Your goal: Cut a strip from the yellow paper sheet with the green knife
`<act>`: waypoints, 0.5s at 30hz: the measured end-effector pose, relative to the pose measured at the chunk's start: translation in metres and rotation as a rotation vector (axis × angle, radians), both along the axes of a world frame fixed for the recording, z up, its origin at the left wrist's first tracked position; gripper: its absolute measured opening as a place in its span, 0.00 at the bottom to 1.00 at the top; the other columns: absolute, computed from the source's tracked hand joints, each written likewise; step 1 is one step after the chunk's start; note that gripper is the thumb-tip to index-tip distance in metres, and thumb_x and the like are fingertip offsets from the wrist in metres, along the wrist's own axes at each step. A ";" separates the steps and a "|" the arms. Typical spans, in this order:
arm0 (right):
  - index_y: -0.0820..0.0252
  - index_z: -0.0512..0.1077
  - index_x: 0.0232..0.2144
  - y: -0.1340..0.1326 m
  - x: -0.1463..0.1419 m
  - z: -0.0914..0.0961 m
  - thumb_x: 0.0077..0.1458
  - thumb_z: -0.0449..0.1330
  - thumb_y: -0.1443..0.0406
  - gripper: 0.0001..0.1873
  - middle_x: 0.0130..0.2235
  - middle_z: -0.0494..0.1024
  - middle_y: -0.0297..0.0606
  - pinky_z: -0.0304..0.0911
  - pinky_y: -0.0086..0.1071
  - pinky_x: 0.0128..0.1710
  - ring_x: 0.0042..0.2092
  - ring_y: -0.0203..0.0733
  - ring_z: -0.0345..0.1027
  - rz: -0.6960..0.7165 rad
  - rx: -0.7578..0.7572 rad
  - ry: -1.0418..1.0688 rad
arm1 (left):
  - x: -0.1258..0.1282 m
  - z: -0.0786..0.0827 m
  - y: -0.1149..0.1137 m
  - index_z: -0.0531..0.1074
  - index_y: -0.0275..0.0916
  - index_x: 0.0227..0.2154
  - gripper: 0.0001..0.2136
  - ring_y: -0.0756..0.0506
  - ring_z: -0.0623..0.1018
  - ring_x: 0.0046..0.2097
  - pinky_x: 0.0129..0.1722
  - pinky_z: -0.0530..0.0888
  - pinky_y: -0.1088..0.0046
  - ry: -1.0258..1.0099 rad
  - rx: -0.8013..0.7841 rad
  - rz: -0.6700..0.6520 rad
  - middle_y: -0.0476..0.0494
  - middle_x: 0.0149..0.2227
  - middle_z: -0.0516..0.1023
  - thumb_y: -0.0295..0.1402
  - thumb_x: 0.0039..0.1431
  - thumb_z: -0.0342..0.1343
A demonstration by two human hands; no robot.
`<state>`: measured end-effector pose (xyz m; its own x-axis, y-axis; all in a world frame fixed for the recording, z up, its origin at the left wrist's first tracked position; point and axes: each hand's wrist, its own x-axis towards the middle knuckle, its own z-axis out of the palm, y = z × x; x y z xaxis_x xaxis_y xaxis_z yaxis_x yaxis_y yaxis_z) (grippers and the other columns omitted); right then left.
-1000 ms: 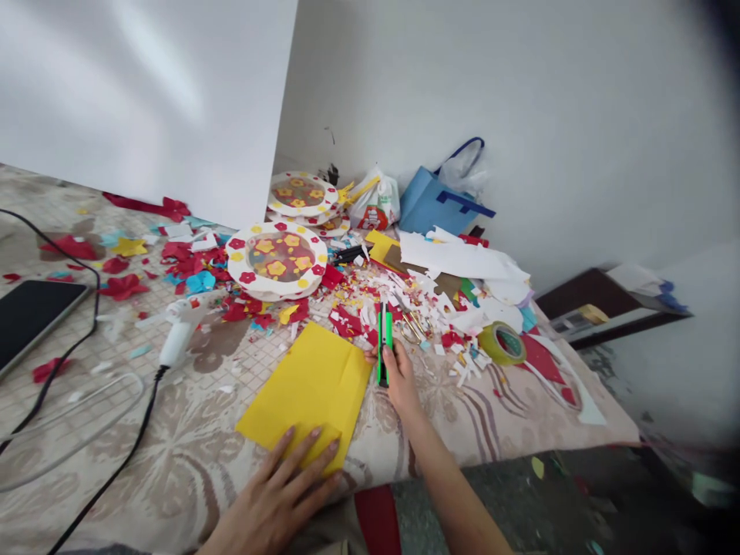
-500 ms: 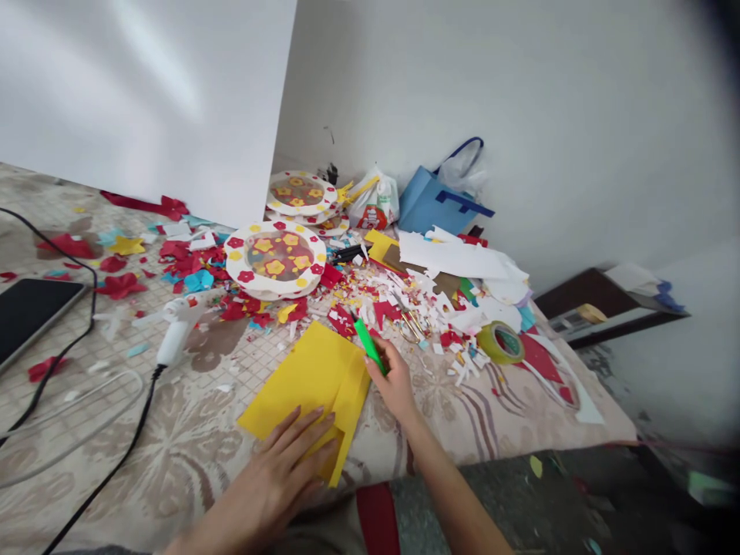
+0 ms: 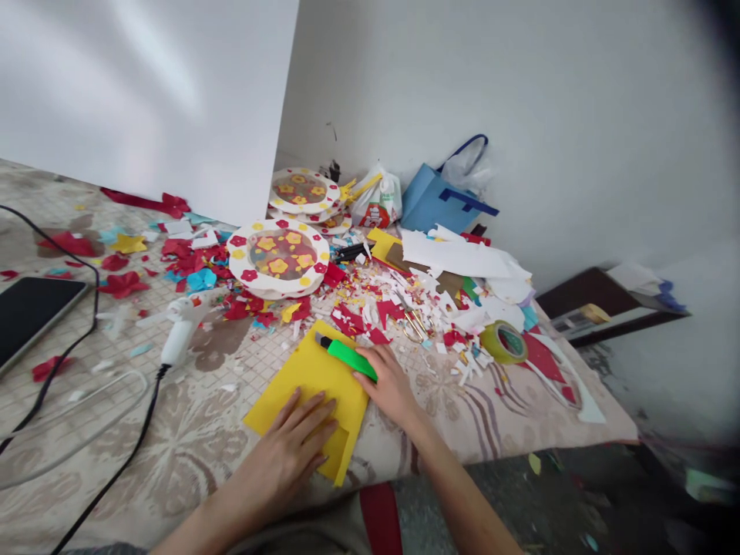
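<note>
A yellow sheet [image 3: 289, 378] of paper or thin foam lies on the cloth-covered table in front of me, with a notch cut near its lower right corner. My left hand [image 3: 297, 447] rests flat on its lower part, fingers spread. In my right hand [image 3: 387, 381] is a green utility knife [image 3: 350, 358], its blade pointing up and left over the sheet's upper part. Whether the blade touches the sheet I cannot tell. Beyond the sheet lie scissors [image 3: 413, 324] with gold handles, among paper scraps.
Round flower-decorated pieces [image 3: 279, 258] are stacked at the back. A white glue gun [image 3: 183, 327] with a black cord lies left, near a dark phone or tablet [image 3: 38, 308]. A tape roll [image 3: 502, 343] sits right. A blue bag [image 3: 439, 202] stands by the wall. A large white board [image 3: 144, 100] rises back left.
The knife has turned from steeply upright to lying lower, swinging leftward over the sheet with my right hand. My left hand stays on the sheet. The narrow yellow strip by its right side no longer shows.
</note>
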<state>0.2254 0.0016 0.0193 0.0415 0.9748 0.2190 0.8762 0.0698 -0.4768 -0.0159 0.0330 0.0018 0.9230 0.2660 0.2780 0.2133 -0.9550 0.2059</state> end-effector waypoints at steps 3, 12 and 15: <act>0.57 0.64 0.51 0.000 0.002 0.001 0.55 0.55 0.68 0.19 0.45 0.70 0.42 0.62 0.41 0.49 0.48 0.46 0.62 -0.012 0.047 0.060 | 0.000 0.003 0.000 0.63 0.41 0.56 0.18 0.40 0.62 0.61 0.58 0.62 0.49 0.013 -0.016 0.003 0.45 0.60 0.64 0.30 0.63 0.47; 0.58 0.66 0.47 -0.037 0.019 0.015 0.56 0.55 0.67 0.15 0.41 0.71 0.40 0.63 0.36 0.44 0.44 0.43 0.66 -0.160 0.097 0.227 | -0.002 0.006 0.007 0.60 0.41 0.58 0.20 0.41 0.59 0.63 0.62 0.49 0.48 -0.038 -0.098 0.091 0.41 0.60 0.63 0.29 0.63 0.46; 0.58 0.66 0.46 -0.058 0.024 0.016 0.56 0.55 0.66 0.14 0.40 0.72 0.39 0.63 0.36 0.42 0.42 0.42 0.67 -0.207 0.046 0.233 | 0.001 0.003 0.010 0.58 0.42 0.59 0.21 0.40 0.58 0.63 0.62 0.44 0.45 -0.037 -0.109 0.143 0.41 0.60 0.63 0.33 0.64 0.47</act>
<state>0.2498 -0.0560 0.0356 0.2922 0.9297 0.2242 0.7417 -0.0723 -0.6668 -0.0154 0.0427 0.0047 0.8630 0.4245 0.2739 0.3359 -0.8871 0.3165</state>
